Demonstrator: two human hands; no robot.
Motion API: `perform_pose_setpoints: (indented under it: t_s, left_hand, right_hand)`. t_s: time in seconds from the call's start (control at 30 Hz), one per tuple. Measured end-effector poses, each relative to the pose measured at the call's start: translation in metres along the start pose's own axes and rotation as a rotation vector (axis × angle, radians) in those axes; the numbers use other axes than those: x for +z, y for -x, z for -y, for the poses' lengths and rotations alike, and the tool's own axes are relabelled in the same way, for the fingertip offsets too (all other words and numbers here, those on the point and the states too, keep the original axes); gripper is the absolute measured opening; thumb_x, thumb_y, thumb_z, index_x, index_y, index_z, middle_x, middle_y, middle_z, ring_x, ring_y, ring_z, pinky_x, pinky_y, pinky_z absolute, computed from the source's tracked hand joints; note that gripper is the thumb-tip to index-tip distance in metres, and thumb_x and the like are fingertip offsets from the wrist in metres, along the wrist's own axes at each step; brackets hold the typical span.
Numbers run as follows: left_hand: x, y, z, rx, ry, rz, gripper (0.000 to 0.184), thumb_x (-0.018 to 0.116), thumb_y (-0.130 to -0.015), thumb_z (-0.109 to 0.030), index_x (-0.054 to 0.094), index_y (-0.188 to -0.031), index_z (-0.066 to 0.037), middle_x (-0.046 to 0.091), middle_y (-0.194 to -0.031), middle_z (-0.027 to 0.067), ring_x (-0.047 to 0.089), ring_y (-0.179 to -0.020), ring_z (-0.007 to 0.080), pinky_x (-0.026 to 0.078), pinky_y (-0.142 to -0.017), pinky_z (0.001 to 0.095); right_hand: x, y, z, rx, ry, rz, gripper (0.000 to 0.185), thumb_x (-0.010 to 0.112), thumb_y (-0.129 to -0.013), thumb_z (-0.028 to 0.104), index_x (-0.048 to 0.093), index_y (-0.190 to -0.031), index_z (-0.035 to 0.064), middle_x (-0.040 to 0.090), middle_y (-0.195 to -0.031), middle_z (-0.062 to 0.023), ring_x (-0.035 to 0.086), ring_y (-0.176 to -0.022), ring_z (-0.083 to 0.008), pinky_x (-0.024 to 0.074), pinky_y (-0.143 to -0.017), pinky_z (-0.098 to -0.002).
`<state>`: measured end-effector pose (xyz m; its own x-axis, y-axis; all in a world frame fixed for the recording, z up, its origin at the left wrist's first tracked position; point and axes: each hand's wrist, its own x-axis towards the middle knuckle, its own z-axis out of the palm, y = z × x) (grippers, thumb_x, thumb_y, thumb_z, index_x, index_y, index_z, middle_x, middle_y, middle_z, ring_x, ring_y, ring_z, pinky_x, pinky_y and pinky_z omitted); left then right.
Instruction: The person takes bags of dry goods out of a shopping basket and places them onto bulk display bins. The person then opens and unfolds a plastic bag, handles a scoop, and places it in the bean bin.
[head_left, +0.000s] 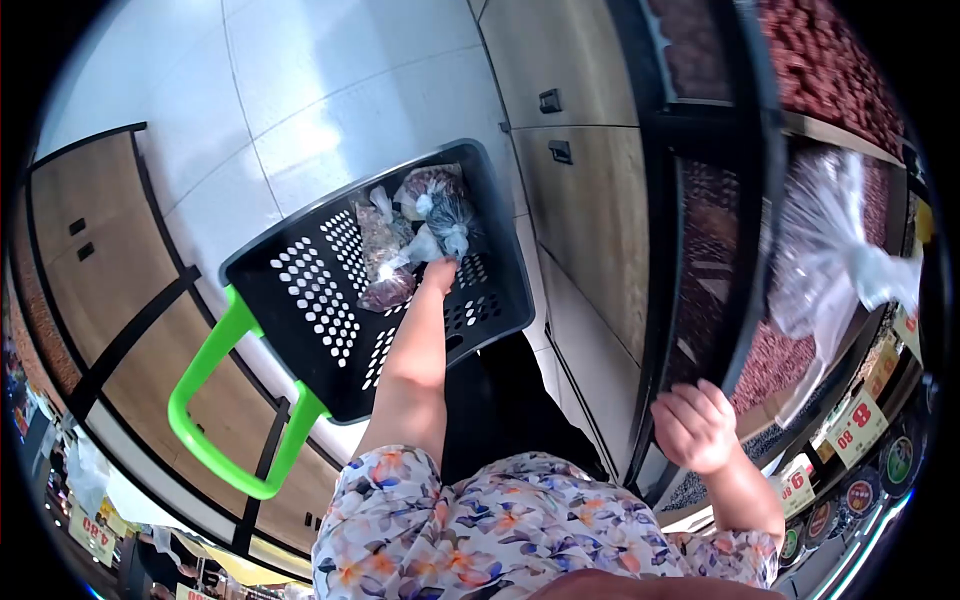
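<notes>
My left hand [440, 274] reaches down into a black shopping basket [300, 350] with a bright green handle [200, 400]. Its fingers are closed at the pale knot of a tied plastic bag [428, 245]. Around it lie several more clear bags, among them a long bag of mixed dry goods [388, 285] and a bag with dark red contents [430, 185]. On the right, my right hand [695, 425] is curled closed beside the lower end of a black-framed bin lid [755, 330]. Whether its fingers grip anything is hidden.
Dark red dry goods [825, 60] fill bins on the right, where a knotted clear bag [820, 240] lies. Price cards [855, 425] line that shelf. Wooden cabinets [590, 200] flank the tiled floor [330, 80] on both sides.
</notes>
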<state>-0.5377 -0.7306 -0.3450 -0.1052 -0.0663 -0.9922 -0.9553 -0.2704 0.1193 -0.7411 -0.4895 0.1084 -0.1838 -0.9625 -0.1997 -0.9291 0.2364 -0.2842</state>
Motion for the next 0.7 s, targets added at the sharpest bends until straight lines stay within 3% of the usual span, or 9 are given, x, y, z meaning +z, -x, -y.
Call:
perform_pose_setpoints:
  t_s: [0.07, 0.13, 0.27, 0.33, 0.47, 0.5, 0.53, 0.6, 0.7]
  left_hand:
    - [0.017, -0.029, 0.001, 0.069, 0.291, -0.116, 0.033, 0.063, -0.077, -0.021, 0.063, -0.110, -0.017, 0.054, -0.063, 0.0008, 0.047, -0.048, 0.0139, 0.035, -0.040, 0.0283]
    - [0.023, -0.051, -0.005, -0.084, 0.259, -0.055, 0.044, 0.063, -0.080, -0.019, 0.054, -0.123, -0.012, 0.058, -0.076, 0.0007, 0.048, -0.055, 0.0116, 0.034, -0.044, 0.0269]
    - [0.031, -0.083, 0.006, -0.023, 0.374, -0.050, 0.043, 0.061, -0.082, -0.015, 0.050, -0.123, -0.007, 0.057, -0.087, 0.0038, 0.050, -0.057, 0.0134, 0.035, -0.041, 0.0283]
    - [0.030, -0.094, 0.007, -0.068, 0.388, 0.033, 0.041, 0.056, -0.084, -0.017, 0.050, -0.123, -0.012, 0.059, -0.110, 0.0016, 0.060, -0.087, 0.0157, 0.042, -0.062, 0.0298]
    - [0.029, -0.093, 0.003, -0.011, 0.553, -0.068, 0.031, 0.056, -0.085, -0.012, 0.051, -0.114, -0.002, 0.064, -0.092, 0.0053, 0.063, -0.082, 0.0161, 0.042, -0.057, 0.0252]
    - [0.031, -0.089, 0.003, 0.010, 0.663, -0.171, 0.021, 0.058, -0.085, -0.013, 0.056, -0.102, -0.001, 0.065, -0.087, 0.0063, 0.063, -0.080, 0.0151, 0.043, -0.059, 0.0239]
    - [0.029, -0.091, 0.005, 0.014, 0.661, -0.172, 0.021, 0.058, -0.085, -0.013, 0.056, -0.102, -0.001, 0.065, -0.087, 0.0063, 0.063, -0.080, 0.0151, 0.043, -0.059, 0.0239]
    - [0.025, -0.092, 0.008, 0.016, 0.714, -0.248, 0.016, 0.062, -0.082, -0.015, 0.059, -0.087, 0.000, 0.064, -0.079, 0.0074, 0.064, -0.070, 0.0155, 0.045, -0.056, 0.0249]
    - [0.015, -0.060, -0.001, -0.042, 0.537, -0.280, 0.017, 0.063, -0.081, -0.017, 0.060, -0.079, 0.000, 0.063, -0.072, 0.0076, 0.062, -0.057, 0.0169, 0.046, -0.049, 0.0262]
  right_hand:
    - [0.003, 0.001, 0.000, 0.013, 0.059, 0.041, 0.017, 0.063, -0.066, 0.012, 0.064, -0.083, 0.0101, 0.064, -0.086, -0.0027, 0.060, -0.084, -0.0187, 0.0425, -0.086, -0.0352]
    - [0.004, -0.001, 0.000, 0.011, 0.122, 0.063, 0.014, 0.060, -0.068, 0.012, 0.064, -0.082, 0.0119, 0.065, -0.084, -0.0010, 0.061, -0.083, -0.0165, 0.0388, -0.089, -0.0332]
    - [0.008, -0.003, -0.002, 0.003, 0.131, 0.053, 0.012, 0.059, -0.069, 0.012, 0.061, -0.081, 0.0136, 0.066, -0.079, 0.0004, 0.061, -0.079, -0.0150, 0.0348, -0.093, -0.0318]
    - [0.009, -0.002, -0.002, 0.000, 0.158, 0.052, 0.011, 0.060, -0.070, 0.012, 0.061, -0.081, 0.0142, 0.066, -0.078, 0.0008, 0.061, -0.078, -0.0145, 0.0346, -0.094, -0.0318]
    - [0.007, -0.003, 0.000, -0.004, 0.171, 0.064, 0.010, 0.060, -0.070, 0.013, 0.062, -0.081, 0.0145, 0.066, -0.079, 0.0013, 0.061, -0.079, -0.0141, 0.0345, -0.094, -0.0321]
    - [0.007, -0.002, 0.000, -0.003, 0.173, 0.062, 0.010, 0.060, -0.070, 0.013, 0.062, -0.081, 0.0145, 0.066, -0.079, 0.0013, 0.061, -0.079, -0.0141, 0.0345, -0.094, -0.0321]
    - [0.007, -0.001, 0.000, 0.005, 0.160, 0.064, 0.011, 0.059, -0.070, 0.013, 0.062, -0.081, 0.0144, 0.066, -0.079, 0.0011, 0.061, -0.079, -0.0143, 0.0349, -0.093, -0.0322]
    - [0.006, -0.001, 0.000, 0.014, 0.150, 0.060, 0.011, 0.058, -0.071, 0.013, 0.062, -0.081, 0.0142, 0.066, -0.080, 0.0009, 0.061, -0.080, -0.0145, 0.0354, -0.093, -0.0322]
    - [0.003, -0.001, 0.000, 0.010, 0.104, 0.066, 0.013, 0.057, -0.070, 0.014, 0.062, -0.082, 0.0137, 0.065, -0.082, 0.0004, 0.061, -0.082, -0.0153, 0.0369, -0.091, -0.0326]
